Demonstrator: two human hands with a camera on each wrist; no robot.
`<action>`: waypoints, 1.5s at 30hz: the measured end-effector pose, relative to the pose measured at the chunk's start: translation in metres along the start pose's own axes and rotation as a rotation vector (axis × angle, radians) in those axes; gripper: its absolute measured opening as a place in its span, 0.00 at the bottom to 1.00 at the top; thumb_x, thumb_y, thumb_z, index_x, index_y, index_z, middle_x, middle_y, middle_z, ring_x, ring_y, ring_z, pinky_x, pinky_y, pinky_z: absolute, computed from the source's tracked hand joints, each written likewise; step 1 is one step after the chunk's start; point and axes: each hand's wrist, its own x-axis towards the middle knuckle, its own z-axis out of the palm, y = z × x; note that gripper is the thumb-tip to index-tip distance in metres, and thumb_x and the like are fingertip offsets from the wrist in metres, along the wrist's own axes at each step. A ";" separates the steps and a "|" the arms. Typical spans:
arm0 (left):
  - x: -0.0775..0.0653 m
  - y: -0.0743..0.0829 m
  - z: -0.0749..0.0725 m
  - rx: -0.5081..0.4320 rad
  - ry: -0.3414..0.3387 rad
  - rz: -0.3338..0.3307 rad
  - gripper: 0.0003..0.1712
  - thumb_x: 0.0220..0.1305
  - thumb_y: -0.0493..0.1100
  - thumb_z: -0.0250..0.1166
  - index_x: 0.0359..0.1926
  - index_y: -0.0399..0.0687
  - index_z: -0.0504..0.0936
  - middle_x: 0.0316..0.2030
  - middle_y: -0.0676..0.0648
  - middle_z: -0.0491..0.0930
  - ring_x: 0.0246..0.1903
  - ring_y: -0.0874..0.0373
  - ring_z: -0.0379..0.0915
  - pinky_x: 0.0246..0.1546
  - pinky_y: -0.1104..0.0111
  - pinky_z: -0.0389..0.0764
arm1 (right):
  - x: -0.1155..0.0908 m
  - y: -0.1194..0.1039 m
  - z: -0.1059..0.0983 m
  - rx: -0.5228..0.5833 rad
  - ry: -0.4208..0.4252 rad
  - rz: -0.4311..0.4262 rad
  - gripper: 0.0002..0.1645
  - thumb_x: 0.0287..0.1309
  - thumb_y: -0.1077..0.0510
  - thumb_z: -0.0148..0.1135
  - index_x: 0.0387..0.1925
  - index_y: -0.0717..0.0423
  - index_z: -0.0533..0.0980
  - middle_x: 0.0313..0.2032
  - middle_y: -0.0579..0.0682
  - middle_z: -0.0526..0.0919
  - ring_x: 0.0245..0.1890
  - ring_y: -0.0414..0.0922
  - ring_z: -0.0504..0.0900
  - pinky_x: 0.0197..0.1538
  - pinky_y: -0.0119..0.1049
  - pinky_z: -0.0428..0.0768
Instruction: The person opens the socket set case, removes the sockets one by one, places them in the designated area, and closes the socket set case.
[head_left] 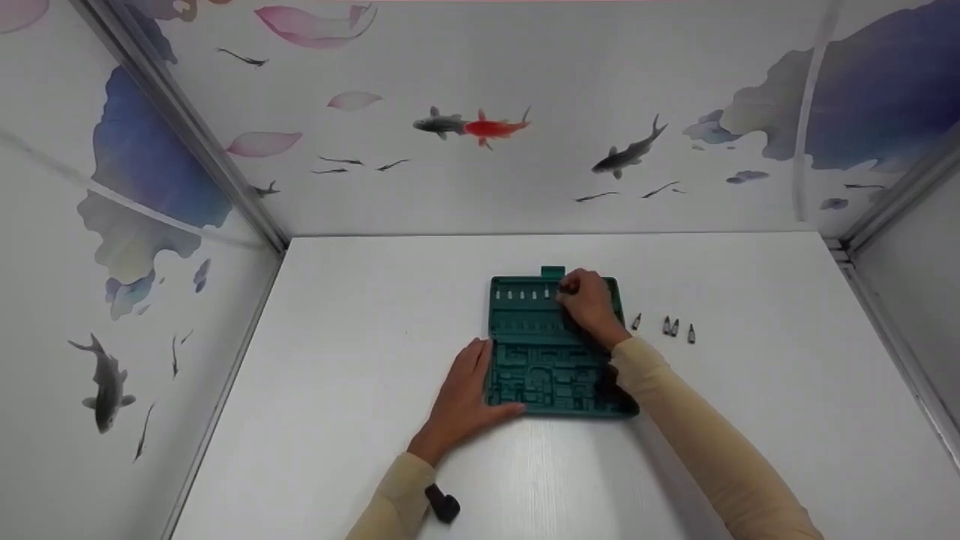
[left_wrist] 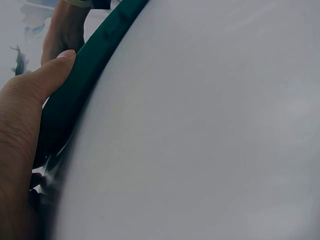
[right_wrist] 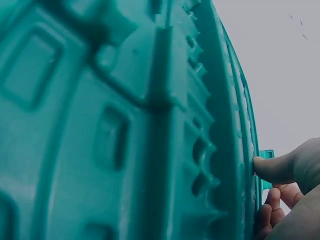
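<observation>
Below centre, the left hand (head_left: 463, 391), thumb spread, rests against the lower left corner of the open green bit case (head_left: 544, 379) mid-frame. Four driver bits (head_left: 691, 334) lie centre right. At the case's top row, the right hand (head_left: 591, 301) curls; whether it pinches anything is hidden.

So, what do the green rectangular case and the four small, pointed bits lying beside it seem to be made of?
The green rectangular case looks like moulded plastic with a satin sheen: the right wrist view shows rounded recesses and soft highlights.

The four small, pointed grey bits are probably metal, judging by their grey, faintly shiny bodies, though they're too small here to tell their finish.
</observation>
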 end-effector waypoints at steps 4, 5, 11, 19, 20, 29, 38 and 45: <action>0.000 0.000 0.000 0.005 0.011 0.002 0.74 0.62 0.81 0.71 0.89 0.39 0.51 0.86 0.41 0.54 0.84 0.46 0.51 0.82 0.47 0.61 | -0.001 0.000 -0.001 0.015 0.006 -0.028 0.13 0.72 0.69 0.68 0.53 0.75 0.84 0.53 0.71 0.85 0.55 0.65 0.84 0.61 0.63 0.81; 0.000 0.000 0.000 0.003 0.008 -0.004 0.74 0.62 0.81 0.71 0.89 0.39 0.50 0.86 0.41 0.54 0.84 0.46 0.51 0.82 0.47 0.61 | -0.001 0.000 -0.001 0.018 0.013 -0.036 0.13 0.73 0.68 0.68 0.52 0.75 0.84 0.53 0.71 0.85 0.55 0.65 0.84 0.61 0.63 0.82; -0.001 0.001 0.001 -0.014 -0.019 -0.037 0.73 0.63 0.80 0.71 0.89 0.41 0.50 0.87 0.41 0.52 0.85 0.46 0.48 0.83 0.48 0.59 | -0.003 -0.001 -0.011 0.121 0.083 -0.008 0.13 0.78 0.62 0.67 0.54 0.68 0.85 0.51 0.64 0.85 0.52 0.57 0.81 0.59 0.54 0.80; -0.002 0.000 0.001 -0.011 -0.016 -0.040 0.73 0.63 0.80 0.71 0.89 0.42 0.49 0.87 0.42 0.51 0.85 0.47 0.48 0.83 0.50 0.58 | -0.019 -0.004 -0.035 0.191 0.047 -0.032 0.14 0.78 0.58 0.68 0.55 0.64 0.86 0.50 0.59 0.87 0.48 0.52 0.81 0.53 0.46 0.79; -0.001 0.000 0.001 -0.014 -0.017 -0.038 0.73 0.63 0.81 0.70 0.89 0.42 0.49 0.87 0.42 0.51 0.85 0.48 0.48 0.83 0.50 0.58 | -0.022 -0.003 -0.038 0.186 0.049 -0.039 0.14 0.78 0.58 0.68 0.55 0.64 0.86 0.50 0.58 0.88 0.48 0.51 0.81 0.53 0.46 0.79; -0.001 0.001 0.000 -0.026 -0.013 -0.040 0.74 0.62 0.81 0.71 0.90 0.42 0.49 0.87 0.43 0.52 0.85 0.49 0.48 0.83 0.50 0.58 | -0.050 0.010 -0.065 0.146 0.056 -0.009 0.17 0.78 0.56 0.69 0.58 0.65 0.86 0.51 0.58 0.88 0.51 0.51 0.81 0.53 0.37 0.80; -0.002 0.003 -0.001 -0.017 -0.016 -0.046 0.74 0.62 0.80 0.71 0.89 0.41 0.50 0.87 0.41 0.51 0.86 0.46 0.47 0.83 0.48 0.59 | -0.070 0.028 -0.096 0.101 0.071 0.056 0.20 0.79 0.54 0.67 0.62 0.63 0.85 0.55 0.59 0.89 0.55 0.52 0.82 0.50 0.26 0.79; -0.001 0.002 0.000 -0.002 -0.023 -0.050 0.74 0.62 0.81 0.70 0.89 0.41 0.49 0.87 0.41 0.51 0.86 0.46 0.47 0.83 0.48 0.58 | -0.089 0.044 -0.118 0.075 0.099 0.073 0.20 0.80 0.55 0.67 0.62 0.64 0.85 0.57 0.60 0.89 0.56 0.54 0.81 0.50 0.19 0.77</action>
